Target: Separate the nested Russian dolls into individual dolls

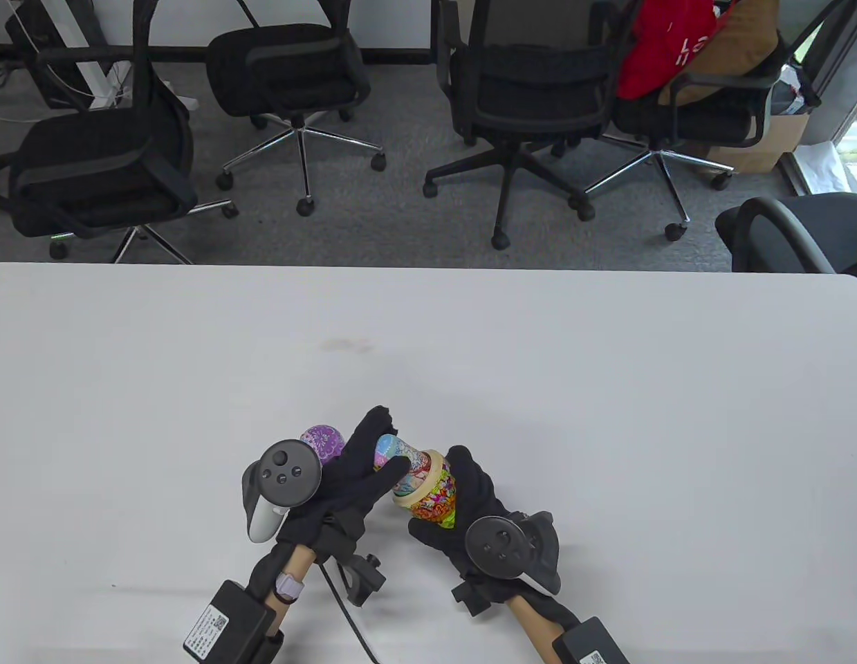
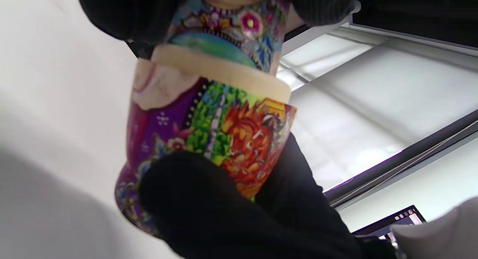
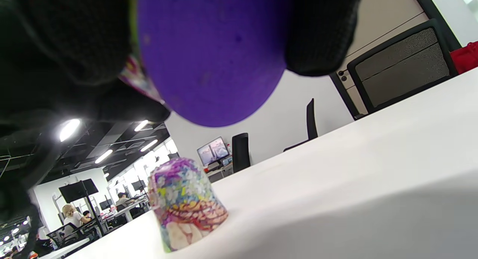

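Purple and orange paint covers the lower half of the outer doll [image 1: 435,499], which the right hand [image 1: 470,515] holds wrapped around its base, lifted off the white counter [image 1: 608,387] and tilted toward the left. That hold makes sense as an anchor: with the bottom shell fixed, the other hand can work on what sits inside. The bare wooden lip [image 2: 224,74] of this half shows in the left wrist view, and the inner doll [image 1: 393,453] rises out of it, its painted blue and pink body partly exposed. The left hand [image 1: 359,470] has its fingers closed around the upper part of that inner doll, a grip that looks suited to drawing it straight out of the shell; how much of it remains seated inside cannot be told. Behind the left hand, the removed top half [image 1: 323,440] of the outer doll stands on the counter on its open rim, which the right wrist view shows more clearly, and it seems parked there to keep it out of the way. Judging by this, the first shell is open and the next doll is being extracted, with any smaller dolls yet to come.
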